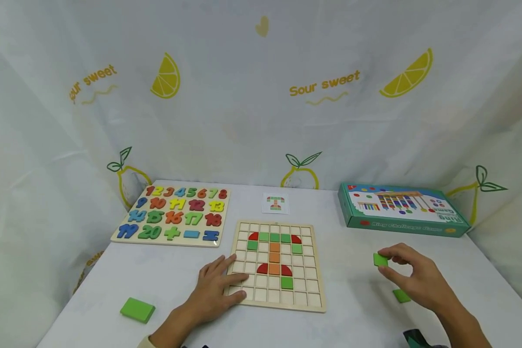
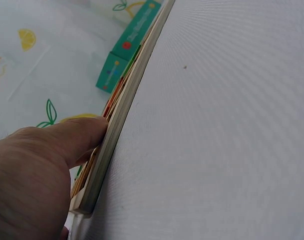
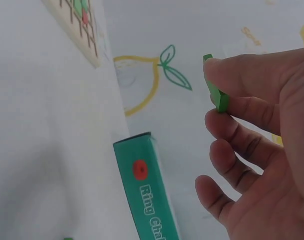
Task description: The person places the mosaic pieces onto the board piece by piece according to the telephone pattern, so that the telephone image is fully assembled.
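Between thumb and forefinger, my right hand (image 1: 415,275) pinches a small green square tile (image 1: 380,260) above the table, to the right of the board. In the right wrist view the same tile (image 3: 215,85) shows edge-on. My left hand (image 1: 215,290) rests on the left edge of the wooden grid board (image 1: 304,300), fingers spread. On the board green squares (image 1: 287,282), orange squares (image 1: 274,258) and red quarter-round pieces (image 1: 262,268) form a pattern. Another green tile (image 1: 401,296) lies on the table beneath my right hand.
Behind the board lies a pattern card (image 1: 275,203). A number puzzle board (image 1: 165,217) is at the back left, a green game box (image 1: 406,210) at the back right. Green blocks (image 1: 137,310) sit at the front left. A dark green object (image 1: 415,338) shows at the front edge.
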`<state>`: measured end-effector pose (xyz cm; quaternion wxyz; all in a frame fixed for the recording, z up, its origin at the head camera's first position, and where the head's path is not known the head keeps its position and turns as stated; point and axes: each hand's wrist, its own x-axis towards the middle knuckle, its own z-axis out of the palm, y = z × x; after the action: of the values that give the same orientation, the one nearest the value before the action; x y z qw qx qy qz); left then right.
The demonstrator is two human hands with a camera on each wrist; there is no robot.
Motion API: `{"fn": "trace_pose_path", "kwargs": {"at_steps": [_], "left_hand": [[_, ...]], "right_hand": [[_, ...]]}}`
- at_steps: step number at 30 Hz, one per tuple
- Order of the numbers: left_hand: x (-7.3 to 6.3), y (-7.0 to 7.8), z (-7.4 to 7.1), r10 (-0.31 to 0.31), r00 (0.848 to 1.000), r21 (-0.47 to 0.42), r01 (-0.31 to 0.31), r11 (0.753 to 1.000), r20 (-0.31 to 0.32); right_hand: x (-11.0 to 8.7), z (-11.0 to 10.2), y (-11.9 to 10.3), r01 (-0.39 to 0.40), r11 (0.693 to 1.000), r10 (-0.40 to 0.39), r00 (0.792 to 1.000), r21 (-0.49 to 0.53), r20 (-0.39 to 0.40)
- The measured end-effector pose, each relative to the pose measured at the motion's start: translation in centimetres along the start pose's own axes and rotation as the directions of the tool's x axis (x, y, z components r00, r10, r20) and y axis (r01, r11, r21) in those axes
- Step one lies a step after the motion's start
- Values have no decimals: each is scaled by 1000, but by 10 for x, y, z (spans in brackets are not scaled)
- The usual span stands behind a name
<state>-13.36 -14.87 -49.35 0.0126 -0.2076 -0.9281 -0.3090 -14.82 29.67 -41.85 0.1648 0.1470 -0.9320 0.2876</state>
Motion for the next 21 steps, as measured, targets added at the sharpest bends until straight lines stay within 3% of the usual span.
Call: {"fn": "trace_pose_path", "kwargs": {"at_steps": [8, 21], "left_hand": [[1, 0, 1, -1, 1000, 0, 1, 1000, 1], [0, 2, -2, 7, 1000, -3, -7, 1000, -6]], "right_hand": [[5, -3, -33, 92, 993, -89, 995, 73, -35], [18, 18, -81, 159, 972, -153, 987, 174, -51]]}}
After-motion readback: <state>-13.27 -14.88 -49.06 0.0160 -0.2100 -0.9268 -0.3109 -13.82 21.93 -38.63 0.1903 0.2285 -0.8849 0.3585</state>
